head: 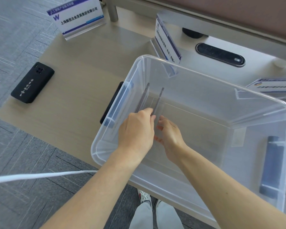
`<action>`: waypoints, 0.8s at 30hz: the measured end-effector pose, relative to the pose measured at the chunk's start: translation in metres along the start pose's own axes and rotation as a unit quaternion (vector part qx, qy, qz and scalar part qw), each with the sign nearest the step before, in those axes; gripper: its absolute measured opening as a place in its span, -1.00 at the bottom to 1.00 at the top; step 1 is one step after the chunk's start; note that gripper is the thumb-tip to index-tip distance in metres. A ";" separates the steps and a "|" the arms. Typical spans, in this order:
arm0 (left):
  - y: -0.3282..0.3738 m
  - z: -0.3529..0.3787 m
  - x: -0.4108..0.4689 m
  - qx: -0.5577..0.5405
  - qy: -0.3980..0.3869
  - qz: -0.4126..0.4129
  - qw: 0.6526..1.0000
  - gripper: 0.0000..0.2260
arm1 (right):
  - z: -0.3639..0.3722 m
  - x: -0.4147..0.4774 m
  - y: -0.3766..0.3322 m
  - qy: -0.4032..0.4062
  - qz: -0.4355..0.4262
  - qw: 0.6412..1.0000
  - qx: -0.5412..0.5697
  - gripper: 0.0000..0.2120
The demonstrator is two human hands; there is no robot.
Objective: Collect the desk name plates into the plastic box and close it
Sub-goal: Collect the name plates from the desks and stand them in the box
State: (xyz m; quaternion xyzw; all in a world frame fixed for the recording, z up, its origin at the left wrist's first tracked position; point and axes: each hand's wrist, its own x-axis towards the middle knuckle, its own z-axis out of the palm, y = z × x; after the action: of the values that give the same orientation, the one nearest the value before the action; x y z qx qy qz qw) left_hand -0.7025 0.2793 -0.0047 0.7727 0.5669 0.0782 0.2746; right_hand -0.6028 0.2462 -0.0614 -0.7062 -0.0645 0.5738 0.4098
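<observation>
A clear plastic box (262,103) stands open on the desk, with dark handles on its left and right ends. Both my hands reach inside it at its left end. My left hand (137,129) pinches the near top edge of an upright clear name plate (159,100). A second one (144,96) stands just left of it. My right hand (170,136) rests fingers-apart against the right face of the plate. Three name plates stand outside the box: one at the far left (78,17), one behind the box (168,40), one at the right edge (274,86). No lid is in view.
A black phone (32,82) lies on the desk's left part. A dark oval cable grommet (220,54) sits in the desk behind the box. A white cable (40,176) runs across the floor at the lower left. My shoes show below the desk's front edge.
</observation>
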 end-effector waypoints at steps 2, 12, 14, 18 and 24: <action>0.000 0.000 0.000 0.003 0.004 0.001 1.000 -0.76 | -0.001 0.000 0.000 -0.001 -0.002 1.000 -0.002 -0.52; 0.003 0.000 -0.001 0.014 0.010 -0.008 1.000 -0.75 | -0.003 0.002 -0.002 -0.015 0.001 1.000 -0.002 -0.51; 0.005 -0.002 0.000 0.012 0.007 -0.009 1.000 -0.74 | -0.004 0.000 -0.004 -0.021 -0.002 1.000 -0.013 -0.52; 0.011 -0.008 -0.002 0.010 -0.001 -0.019 1.000 -0.70 | -0.004 -0.011 -0.012 -0.022 -0.021 0.995 -0.090 -0.41; 0.040 -0.061 -0.002 -0.122 -0.013 0.002 0.992 -0.52 | -0.032 -0.064 -0.074 0.011 -0.104 0.990 -0.092 -0.42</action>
State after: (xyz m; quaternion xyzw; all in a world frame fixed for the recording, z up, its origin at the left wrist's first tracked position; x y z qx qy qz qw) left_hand -0.6961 0.2899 0.0671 0.7355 0.5480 0.1370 0.3741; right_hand -0.5688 0.2428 0.0360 -0.7369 -0.1855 0.5117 0.4008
